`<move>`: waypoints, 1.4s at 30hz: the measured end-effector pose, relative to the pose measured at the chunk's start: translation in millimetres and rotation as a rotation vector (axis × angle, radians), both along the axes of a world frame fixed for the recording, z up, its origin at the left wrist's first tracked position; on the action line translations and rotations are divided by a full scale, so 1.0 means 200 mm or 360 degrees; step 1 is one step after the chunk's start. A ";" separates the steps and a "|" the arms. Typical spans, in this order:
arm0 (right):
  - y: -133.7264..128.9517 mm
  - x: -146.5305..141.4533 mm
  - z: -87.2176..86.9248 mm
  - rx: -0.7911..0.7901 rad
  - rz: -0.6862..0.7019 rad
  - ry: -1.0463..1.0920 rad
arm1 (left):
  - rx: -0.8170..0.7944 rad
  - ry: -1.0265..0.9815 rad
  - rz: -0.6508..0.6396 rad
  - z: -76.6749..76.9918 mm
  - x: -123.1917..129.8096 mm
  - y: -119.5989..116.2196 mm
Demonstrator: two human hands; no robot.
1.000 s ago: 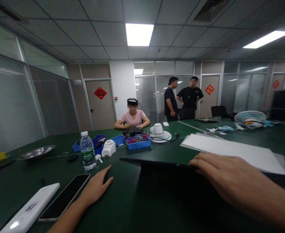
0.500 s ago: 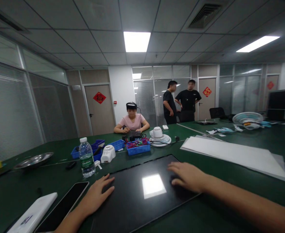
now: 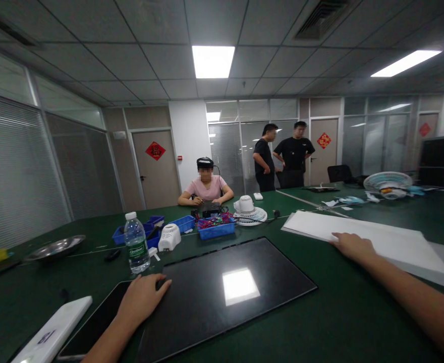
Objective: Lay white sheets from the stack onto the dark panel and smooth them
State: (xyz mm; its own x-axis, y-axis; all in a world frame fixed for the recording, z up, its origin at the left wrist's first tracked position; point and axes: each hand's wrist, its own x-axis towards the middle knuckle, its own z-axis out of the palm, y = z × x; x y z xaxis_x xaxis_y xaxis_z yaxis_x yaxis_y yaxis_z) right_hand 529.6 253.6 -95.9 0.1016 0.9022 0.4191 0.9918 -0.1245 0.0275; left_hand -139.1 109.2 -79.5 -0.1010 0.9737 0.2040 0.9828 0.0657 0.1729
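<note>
A dark glossy flat panel (image 3: 207,322), like a bare display screen, lies on the green table in front of me. A ceiling light reflects in it. At its left edge is my left hand (image 3: 146,295), open, fingers loosely bent and thumb apart, the thumb tip over the panel's edge. That hand partly covers a black phone-like slab (image 3: 93,322). My right hand (image 3: 354,247) reaches to the front edge of a stack of white sheets (image 3: 388,237), fingers stretched out and nothing held. Whether it touches the sheets I cannot tell.
A water bottle (image 3: 135,244) stands beyond my left hand. Blue bins (image 3: 216,231), a white housing (image 3: 169,237) and a white fan part (image 3: 250,214) sit farther back. A white device (image 3: 51,333) lies at left. A person (image 3: 207,189) sits opposite; two people stand behind.
My right hand has left the panel's right side and moved right to the white sheets. My left hand has shifted slightly left, now covering part of the black slab. The panel looks unmoved.
</note>
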 end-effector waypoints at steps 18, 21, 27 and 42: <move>-0.43 -0.98 0.16 -0.0084 0.0882 -0.0168 | 0.0051 0.0110 0.0056 -0.04 0.04 -0.01; -0.57 -1.12 0.15 -0.0135 0.1299 -0.0170 | 0.0075 0.0070 0.0029 -0.06 0.03 0.00; -0.72 -1.22 0.11 -0.0267 0.1844 -0.0114 | 0.0091 -0.0099 -0.0068 -0.07 0.00 0.00; -0.73 -1.20 0.14 -0.0624 0.2230 0.0243 | -0.0158 -0.0121 -0.0035 -0.14 0.06 0.02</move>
State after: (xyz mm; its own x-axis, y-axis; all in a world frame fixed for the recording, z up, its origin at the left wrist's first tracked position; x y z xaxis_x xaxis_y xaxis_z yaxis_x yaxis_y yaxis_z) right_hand 288.9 107.2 -68.8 -0.9166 0.3494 0.1944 0.2888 0.9148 -0.2826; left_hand -127.8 112.5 -107.9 -0.0909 0.9909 0.0994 0.9685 0.0647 0.2405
